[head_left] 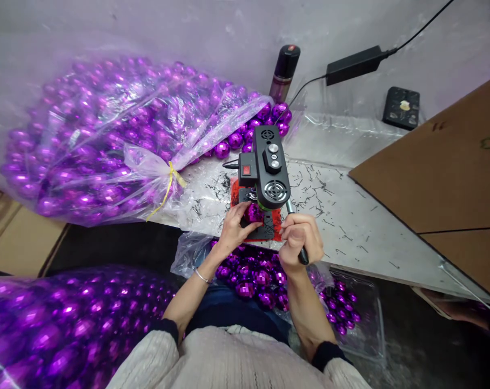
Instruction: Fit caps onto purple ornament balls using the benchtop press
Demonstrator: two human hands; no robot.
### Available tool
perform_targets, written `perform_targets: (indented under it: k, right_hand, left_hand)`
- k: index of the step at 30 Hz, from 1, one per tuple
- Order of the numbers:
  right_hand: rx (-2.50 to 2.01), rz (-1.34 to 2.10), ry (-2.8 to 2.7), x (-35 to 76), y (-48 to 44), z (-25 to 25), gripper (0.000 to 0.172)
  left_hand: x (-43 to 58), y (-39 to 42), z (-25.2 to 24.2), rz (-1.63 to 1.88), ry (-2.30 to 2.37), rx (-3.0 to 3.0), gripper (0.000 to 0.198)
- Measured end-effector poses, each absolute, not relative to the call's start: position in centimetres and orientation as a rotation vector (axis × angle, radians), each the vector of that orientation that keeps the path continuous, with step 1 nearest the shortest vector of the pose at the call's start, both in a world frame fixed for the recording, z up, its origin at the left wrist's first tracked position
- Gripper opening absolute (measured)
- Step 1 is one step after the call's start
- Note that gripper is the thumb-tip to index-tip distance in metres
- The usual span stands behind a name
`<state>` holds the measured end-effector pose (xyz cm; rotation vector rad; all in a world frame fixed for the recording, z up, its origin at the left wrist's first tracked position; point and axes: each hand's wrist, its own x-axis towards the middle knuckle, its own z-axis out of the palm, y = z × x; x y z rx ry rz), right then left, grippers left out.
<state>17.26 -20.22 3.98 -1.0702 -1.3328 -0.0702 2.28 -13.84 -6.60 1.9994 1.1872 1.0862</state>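
Note:
A small black bench machine with a red switch stands on a red base at the table's front edge. My left hand holds a purple faceted ball under the machine's head, fingers closed round it. My right hand is wrapped round the machine's black lever handle to the right of the ball. In my lap lies an open plastic bag of purple balls.
A large tied clear bag of purple balls fills the table's left. Another full bag sits at lower left. Cardboard sheet lies on the right. A dark bottle, power adapter and wire scraps lie behind.

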Motion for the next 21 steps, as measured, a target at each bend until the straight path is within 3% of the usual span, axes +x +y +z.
perform_targets:
  k: [10, 21]
  right_hand:
    - [-1.054, -0.071, -1.336, 17.2, -20.2, 3.6, 0.033]
    - [-1.007, -0.130, -1.356, 17.5, -19.9, 1.7, 0.035]
  left_hand:
    - [3.4, -13.5, -8.8, 1.107, 1.155, 2.081, 0.071]
    - [3.0, -13.6, -8.0, 1.043, 1.149, 2.017, 0.071]
